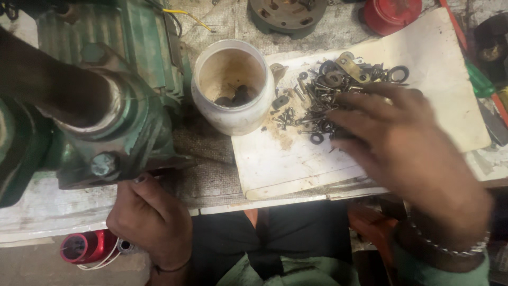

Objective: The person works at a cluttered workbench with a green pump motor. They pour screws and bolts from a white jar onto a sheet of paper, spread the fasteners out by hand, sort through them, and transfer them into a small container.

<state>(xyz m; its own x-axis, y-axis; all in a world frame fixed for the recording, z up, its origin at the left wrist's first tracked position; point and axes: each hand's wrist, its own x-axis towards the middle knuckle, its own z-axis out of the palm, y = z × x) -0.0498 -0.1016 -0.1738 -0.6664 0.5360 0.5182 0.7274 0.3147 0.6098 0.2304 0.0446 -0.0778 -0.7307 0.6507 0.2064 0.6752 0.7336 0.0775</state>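
On a cluttered grey bench [222,175], the right hand [402,143] spreads open fingers over a pile of dark metal screws and washers [323,90]; the left hand [151,217] curls against the green cast-metal machine [106,106], holding nothing visible.

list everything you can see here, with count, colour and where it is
green machine: one, green, left on the bench
white jar: one, white, open, centre, a few dark parts inside
paper sheet: one, off-white, right of the jar
screws and washers: many, dark, heaped on the sheet
round metal part: one, grey, top centre
red container: one, red, top right
red cylinder: one, red, bottom left
left hand: at the bench edge under the machine
right hand: spread over the heap
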